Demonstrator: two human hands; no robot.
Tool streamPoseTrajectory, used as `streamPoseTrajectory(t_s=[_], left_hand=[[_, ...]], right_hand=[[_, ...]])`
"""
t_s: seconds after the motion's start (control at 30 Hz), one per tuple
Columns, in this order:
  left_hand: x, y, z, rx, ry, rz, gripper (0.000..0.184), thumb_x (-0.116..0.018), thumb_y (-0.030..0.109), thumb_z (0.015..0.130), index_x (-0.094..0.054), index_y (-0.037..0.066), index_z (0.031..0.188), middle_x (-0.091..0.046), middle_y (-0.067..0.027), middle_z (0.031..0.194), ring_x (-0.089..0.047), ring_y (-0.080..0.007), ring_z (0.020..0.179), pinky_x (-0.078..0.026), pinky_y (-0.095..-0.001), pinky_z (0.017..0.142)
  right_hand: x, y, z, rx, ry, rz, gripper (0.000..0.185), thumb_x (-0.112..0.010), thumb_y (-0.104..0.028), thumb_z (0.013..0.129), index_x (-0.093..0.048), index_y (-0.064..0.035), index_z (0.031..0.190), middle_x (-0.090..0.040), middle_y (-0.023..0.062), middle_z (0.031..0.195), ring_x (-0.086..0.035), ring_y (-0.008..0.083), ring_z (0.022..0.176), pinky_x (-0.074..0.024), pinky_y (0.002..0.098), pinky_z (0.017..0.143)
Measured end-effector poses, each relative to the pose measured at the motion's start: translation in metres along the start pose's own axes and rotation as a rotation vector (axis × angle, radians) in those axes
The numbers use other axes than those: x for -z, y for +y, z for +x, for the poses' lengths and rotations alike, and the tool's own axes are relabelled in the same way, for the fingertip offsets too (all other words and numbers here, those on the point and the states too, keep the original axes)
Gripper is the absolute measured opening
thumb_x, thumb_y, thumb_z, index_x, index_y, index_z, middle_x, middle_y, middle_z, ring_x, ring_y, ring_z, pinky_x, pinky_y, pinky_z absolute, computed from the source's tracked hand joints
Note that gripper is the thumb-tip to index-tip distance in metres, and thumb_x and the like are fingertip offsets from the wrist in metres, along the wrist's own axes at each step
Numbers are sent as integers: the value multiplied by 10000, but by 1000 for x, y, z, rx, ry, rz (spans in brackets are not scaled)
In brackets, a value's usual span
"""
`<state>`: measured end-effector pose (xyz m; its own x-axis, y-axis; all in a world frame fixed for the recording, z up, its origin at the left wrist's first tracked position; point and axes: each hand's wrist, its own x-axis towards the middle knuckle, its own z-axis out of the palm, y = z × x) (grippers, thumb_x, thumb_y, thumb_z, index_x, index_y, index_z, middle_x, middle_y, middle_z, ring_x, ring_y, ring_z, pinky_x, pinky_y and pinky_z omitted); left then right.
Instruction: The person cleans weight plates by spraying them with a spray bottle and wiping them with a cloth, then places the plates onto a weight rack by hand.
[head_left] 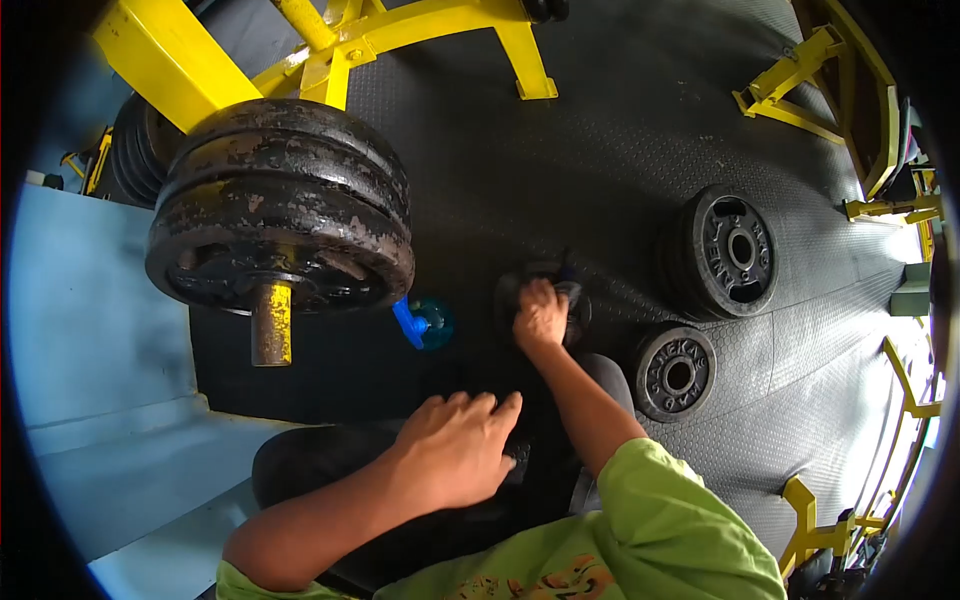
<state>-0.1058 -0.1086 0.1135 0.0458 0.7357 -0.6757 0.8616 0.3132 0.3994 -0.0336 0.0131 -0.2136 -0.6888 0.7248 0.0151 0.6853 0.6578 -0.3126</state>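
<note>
My right hand [542, 315] reaches down, fingers bent, onto a dark grey object [579, 308] low in front of me. Shadow and the hand hide what kind of thing it is, and whether my fingertips grip it. Above my lap is my left hand [455, 450], back up, its thumb and index finger apart, with nothing visible in it. Between the hands and the loaded bar, a clear bottle [437, 325] with a blue spray head [409, 323] is on the floor.
Thick, chipped weight plates [285, 200] sit on a yellow bar end [272, 325] at upper left. A larger plate stack [740, 250] and a smaller plate [678, 374] lie to the right. Yellow frames [790, 75] and a pale blue wall [95, 320] flank the rubber floor [600, 130].
</note>
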Motion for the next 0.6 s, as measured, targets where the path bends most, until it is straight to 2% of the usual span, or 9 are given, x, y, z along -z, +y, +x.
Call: streamPoseTrajectory(t_s=[0.07, 0.1, 0.17, 0.23, 0.33, 0.4, 0.47, 0.5, 0.6], left_hand=[[0, 2, -3, -38, -17, 23, 634, -609, 320, 855, -406, 13, 1371, -590, -185, 1152, -573, -339, 1085, -459, -458, 926], [-2, 2, -1, -8, 100, 50, 591, -602, 283, 852, -436, -3, 1342, -612, -164, 1079, -590, -304, 1029, -465, -426, 880], [-6, 2, -2, 26, 205, 67, 549, -595, 246, 849, -466, -19, 1312, -634, -144, 1006, -606, -269, 973, -472, -394, 834], [0, 0, -3, 32, 192, 206, 583, -622, 290, 847, -462, 8, 1330, -602, -149, 1143, -578, -276, 1061, -453, -413, 890], [2, 3, -11, 22, 157, 184, 561, -624, 280, 841, -484, 4, 1309, -605, -144, 1137, -577, -264, 1051, -444, -395, 897], [1, 5, -14, 11, 160, 201, 557, -624, 274, 840, -486, 4, 1307, -607, -141, 1125, -579, -265, 1045, -445, -399, 894], [2, 9, -15, -3, 174, 223, 553, -623, 269, 839, -487, 3, 1304, -609, -137, 1113, -581, -265, 1040, -446, -402, 892], [3, 10, -14, -18, 180, 215, 550, -623, 265, 837, -490, 4, 1302, -611, -136, 1098, -583, -264, 1034, -447, -404, 889], [5, 10, -16, -39, 205, 230, 547, -627, 258, 832, -494, 5, 1299, -617, -131, 1066, -588, -263, 1019, -451, -404, 882]], right_hand=[[1, -3, -19, 260, -163, 92, 387, -581, -168, 730, -656, -76, 1098, -604, 95, 1251, -494, 257, 1241, -353, 452, 1013], [4, 4, -25, 330, -156, 169, 359, -580, -160, 722, -663, -75, 1060, -623, 85, 1206, -507, 269, 1219, -351, 450, 1016], [13, 17, -14, 247, -185, 177, 372, -580, -163, 723, -654, -75, 1076, -608, 81, 1227, -496, 273, 1230, -343, 448, 1026], [26, 5, 2, 63, -194, 143, 434, -587, -170, 723, -614, -69, 1144, -545, 79, 1304, -448, 274, 1271, -330, 455, 1043], [5, -16, -21, 109, -93, 34, 459, -586, -178, 733, -591, -77, 1181, -508, 76, 1343, -414, 261, 1291, -324, 475, 1043], [15, -16, -34, 124, -143, 22, 423, -583, -191, 747, -613, -81, 1154, -515, 68, 1341, -396, 247, 1305, -304, 492, 1055], [30, -15, -40, 178, -437, -139, 387, -594, -214, 757, -646, -88, 1119, -538, 55, 1294, -413, 223, 1282, -291, 476, 1062], [35, -12, -42, 191, -499, -179, 343, -605, -236, 766, -678, -101, 1073, -567, 61, 1190, -449, 233, 1205, -305, 457, 1031], [48, 1, -50, 27, -424, -256, 307, -607, -261, 776, -690, -106, 1027, -565, 65, 1114, -465, 248, 1120, -325, 437, 983]])
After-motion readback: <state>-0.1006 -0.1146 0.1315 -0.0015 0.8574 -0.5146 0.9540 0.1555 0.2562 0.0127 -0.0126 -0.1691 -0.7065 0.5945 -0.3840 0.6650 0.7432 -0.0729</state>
